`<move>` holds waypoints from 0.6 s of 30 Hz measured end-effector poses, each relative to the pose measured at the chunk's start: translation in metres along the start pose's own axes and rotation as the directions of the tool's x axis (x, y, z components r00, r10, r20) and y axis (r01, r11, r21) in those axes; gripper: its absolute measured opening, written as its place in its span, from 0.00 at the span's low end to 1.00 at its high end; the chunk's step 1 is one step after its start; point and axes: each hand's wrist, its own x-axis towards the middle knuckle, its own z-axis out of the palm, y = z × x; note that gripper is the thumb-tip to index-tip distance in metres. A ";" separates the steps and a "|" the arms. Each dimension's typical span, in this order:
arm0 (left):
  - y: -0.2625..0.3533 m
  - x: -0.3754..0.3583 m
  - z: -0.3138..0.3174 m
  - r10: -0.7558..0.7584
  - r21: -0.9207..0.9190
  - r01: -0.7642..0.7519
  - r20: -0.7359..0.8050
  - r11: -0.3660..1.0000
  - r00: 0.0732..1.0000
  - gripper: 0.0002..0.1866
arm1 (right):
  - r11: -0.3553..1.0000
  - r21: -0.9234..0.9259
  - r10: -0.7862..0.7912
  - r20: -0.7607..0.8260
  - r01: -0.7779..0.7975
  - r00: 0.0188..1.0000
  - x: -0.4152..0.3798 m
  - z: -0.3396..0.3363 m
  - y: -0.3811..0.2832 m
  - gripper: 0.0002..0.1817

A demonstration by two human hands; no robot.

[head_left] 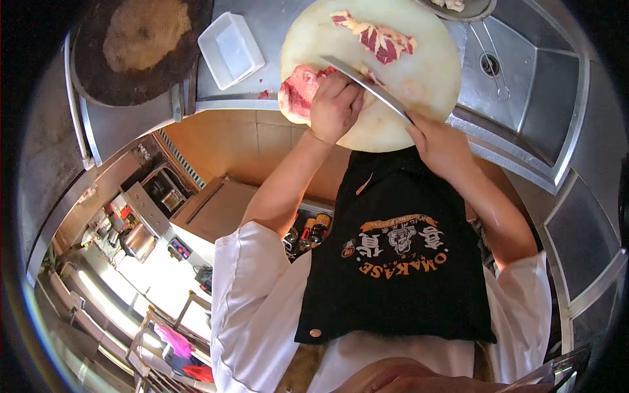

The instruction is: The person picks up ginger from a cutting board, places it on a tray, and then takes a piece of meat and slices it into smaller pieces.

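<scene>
A round pale cutting board [419, 92] lies at the top centre. On its left side, my left hand [335, 108] presses down on a piece of red meat [303, 88] with its fingers curled. My right hand [440, 141] is closed around the handle of a knife [373, 87]; the handle is mostly hidden by the hand. The blade slants across the board to the upper left, close beside my left fingers. Small scraps of meat lie behind the blade. Farther back on the board is a strip of red meat with yellowish fat [383, 44].
A white plastic tray [230, 51] stands left of the board, with a dark round block [141, 39] beyond it. To the right is a metal sink [531, 78]; a strainer [468, 12] with pale pieces sits at its top edge. Bottles [320, 226] stand below the counter.
</scene>
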 end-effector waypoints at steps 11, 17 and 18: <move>-0.001 -0.010 -0.022 0.049 0.063 -0.052 0.050 0.997 0.998 0.10 | 0.972 0.187 -0.087 -0.265 0.140 0.960 0.048 -0.005 0.003 0.20; 0.002 -0.008 -0.016 -0.012 0.057 0.009 0.046 0.998 0.999 0.12 | 0.996 0.009 -0.090 -0.179 0.094 0.980 -0.053 -0.006 -0.010 0.19; 0.002 -0.008 -0.015 -0.013 0.066 0.011 0.038 0.998 0.999 0.11 | 0.998 -0.012 -0.070 -0.154 0.069 0.986 -0.053 -0.005 -0.009 0.20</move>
